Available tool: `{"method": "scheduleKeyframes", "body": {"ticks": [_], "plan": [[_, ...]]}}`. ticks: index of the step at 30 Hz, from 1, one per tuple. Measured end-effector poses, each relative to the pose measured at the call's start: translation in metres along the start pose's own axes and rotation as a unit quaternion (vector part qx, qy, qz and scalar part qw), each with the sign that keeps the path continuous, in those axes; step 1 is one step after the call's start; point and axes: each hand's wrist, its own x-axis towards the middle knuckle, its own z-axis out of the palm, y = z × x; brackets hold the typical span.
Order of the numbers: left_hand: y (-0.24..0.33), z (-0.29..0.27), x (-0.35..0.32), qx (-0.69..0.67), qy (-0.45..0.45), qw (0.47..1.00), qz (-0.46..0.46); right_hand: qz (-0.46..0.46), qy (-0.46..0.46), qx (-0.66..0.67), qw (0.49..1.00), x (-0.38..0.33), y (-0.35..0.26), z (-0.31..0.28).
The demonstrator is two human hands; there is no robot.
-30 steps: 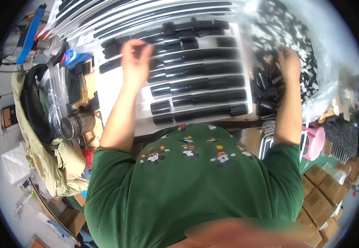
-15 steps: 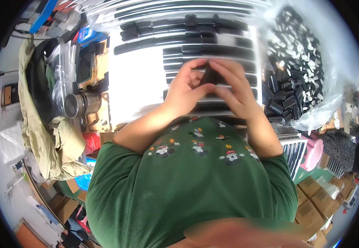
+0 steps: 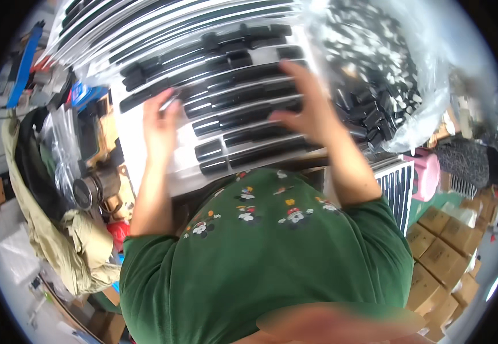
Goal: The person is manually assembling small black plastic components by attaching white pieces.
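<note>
My left hand (image 3: 160, 129) is over the bare left part of a white tray (image 3: 137, 140), its fingertips pinched on a small shiny dark piece (image 3: 172, 102). Motion blurs that piece, and its exact kind does not show. Glossy black pieces (image 3: 237, 123) lie end to end in rows across the tray. Above the right ends of these rows is my right hand (image 3: 312, 109), thumb and fingers spread apart, with nothing visible between them.
At the right, a clear plastic bag (image 3: 418, 123) holds many loose black pieces and white bits. More filled white trays (image 3: 163, 26) are at the far side. A lidded glass jar (image 3: 97, 189) stands left of the tray. Cardboard boxes (image 3: 444, 258) are stacked at lower right.
Both hands were together around a black piece; now they are apart. My left hand has moved left with a small piece, and my right hand has opened. The whole view has turned.
</note>
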Motion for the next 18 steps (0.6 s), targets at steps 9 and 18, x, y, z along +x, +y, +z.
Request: {"method": "scheduleKeyframes", "body": {"ticks": [9, 18], "plan": [[-0.038, -0.001, 0.014, 0.272, 0.126, 0.953, 0.043, 0.08, 0.12, -0.48, 0.865, 0.048, 0.164, -0.13], [-0.031, -0.032, 0.053, 0.35, 0.157, 0.916, 0.122, 0.136, 0.02, -0.51, 0.849, 0.044, 0.168, -0.144]]}}
